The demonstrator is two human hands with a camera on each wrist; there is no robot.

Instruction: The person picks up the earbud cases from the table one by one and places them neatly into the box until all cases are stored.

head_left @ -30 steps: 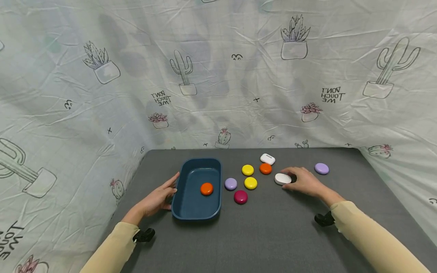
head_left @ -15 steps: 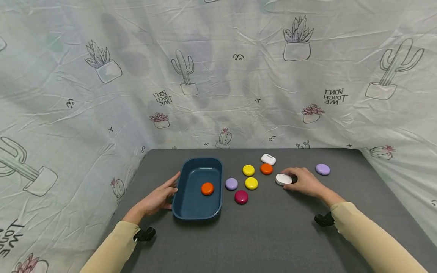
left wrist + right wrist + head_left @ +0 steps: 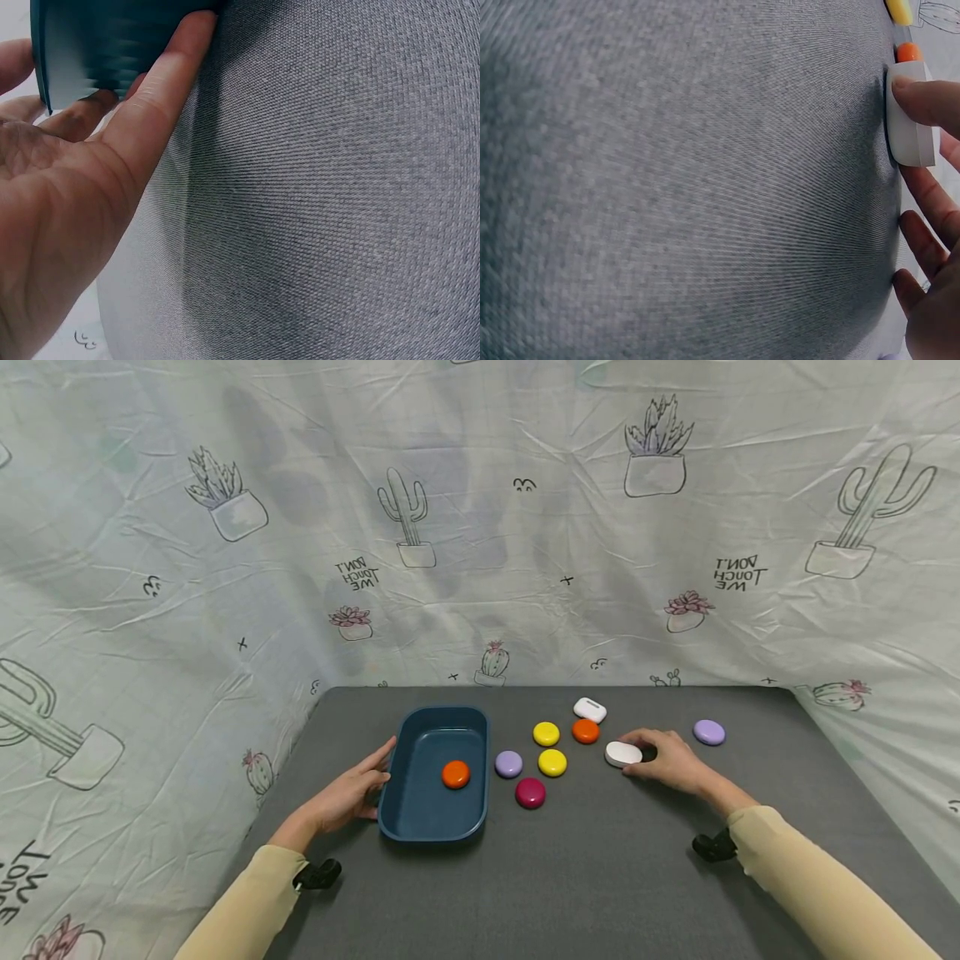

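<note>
Clock faces per head view, 12 at the far table edge. Right hand [image 3: 669, 762]: thumb and fingertips pinch a white oval block [image 3: 622, 755], nearly closed round it; block sits at the hand's 9 o'clock, right of table centre. Right wrist view adds the block's flat side wall, the thumb pressed on it and the other fingers spread below (head view mostly hides those); whether the block touches the table [image 3: 585, 877] is hard to tell.

Left hand [image 3: 345, 797]: spread wide, fingers fairly straight, touching the blue tray [image 3: 420, 814] at its 9 o'clock. Left wrist view gives the tray's outer wall with a digit along it; only head view shows the inside, with an orange disc [image 3: 456, 774] just toward 3 o'clock.

Outside the tray, at 3 o'clock: lilac disc [image 3: 508, 764], then two yellow discs [image 3: 546, 734] [image 3: 552, 763]; crimson disc [image 3: 530, 793] nearer 4. Second orange disc [image 3: 586, 731] at the block's 10, white slotted case [image 3: 590, 710] right above it. Another lilac disc [image 3: 708, 732] at the right hand's 2.
</note>
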